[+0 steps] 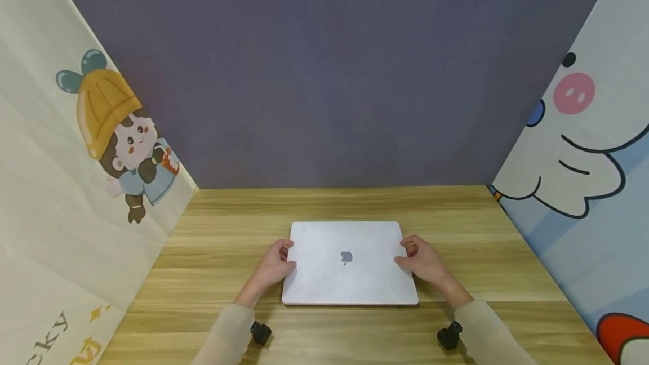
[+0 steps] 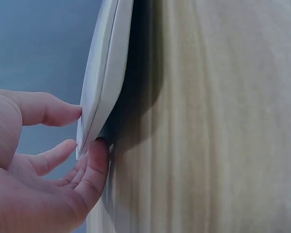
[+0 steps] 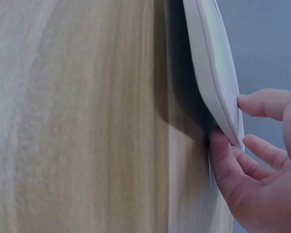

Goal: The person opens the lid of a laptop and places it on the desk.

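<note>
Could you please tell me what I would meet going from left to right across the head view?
Yellow-hatted printed cartoon figure → bare left hand → closed, silver, metallic-looking rectangular laptop → bare right hand → pink-snouted white printed cartoon animal.

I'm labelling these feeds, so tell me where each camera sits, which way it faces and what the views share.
Head: worn on the head, facing forward and down at the laptop on the table; left hand, right hand and sleeves show.
Left wrist: worn on that wrist, facing the laptop's edge; the left hand's fingers show, no right hand.
Right wrist: worn on that wrist, facing the opposite edge; only the right hand shows.
Shared: both wrist views show laptop and table.
</note>
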The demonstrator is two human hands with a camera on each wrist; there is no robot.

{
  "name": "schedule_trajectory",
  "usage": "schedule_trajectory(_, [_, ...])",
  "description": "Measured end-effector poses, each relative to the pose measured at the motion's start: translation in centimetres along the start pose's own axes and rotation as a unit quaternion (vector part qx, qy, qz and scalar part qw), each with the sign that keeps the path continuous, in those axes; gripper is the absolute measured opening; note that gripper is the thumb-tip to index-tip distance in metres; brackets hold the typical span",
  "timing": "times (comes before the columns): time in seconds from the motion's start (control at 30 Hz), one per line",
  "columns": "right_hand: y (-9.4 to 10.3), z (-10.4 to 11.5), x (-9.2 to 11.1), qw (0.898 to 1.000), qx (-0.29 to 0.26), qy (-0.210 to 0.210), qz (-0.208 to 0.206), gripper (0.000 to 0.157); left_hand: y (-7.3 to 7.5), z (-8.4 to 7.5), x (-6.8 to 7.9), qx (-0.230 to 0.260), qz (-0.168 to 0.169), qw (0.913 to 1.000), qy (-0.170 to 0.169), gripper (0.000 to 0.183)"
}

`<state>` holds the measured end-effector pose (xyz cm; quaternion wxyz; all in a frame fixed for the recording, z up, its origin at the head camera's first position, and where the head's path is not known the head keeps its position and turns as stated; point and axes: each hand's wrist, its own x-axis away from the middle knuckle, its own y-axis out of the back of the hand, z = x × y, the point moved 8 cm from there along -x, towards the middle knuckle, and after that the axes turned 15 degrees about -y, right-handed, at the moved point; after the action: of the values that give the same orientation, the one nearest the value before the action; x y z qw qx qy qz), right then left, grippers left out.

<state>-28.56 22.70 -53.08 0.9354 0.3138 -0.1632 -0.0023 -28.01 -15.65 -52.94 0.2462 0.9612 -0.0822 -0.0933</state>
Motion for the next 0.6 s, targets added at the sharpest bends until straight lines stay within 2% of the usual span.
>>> schedule_trajectory(0.3, [-0.1,-0.2,0.1,1.000,0.025,-0.009,-0.010,0.047,-0.3,0.1,0.0,-0.022,0.007,0.9997,0.011,0.051])
schedule_trajectory(0.6, [-0.1,1.0,1.0,0.997,0.070,0.001,-0.024,0.054,-0.4,0.3,-0.1,-0.041,0.014,0.9990,0.016,0.055])
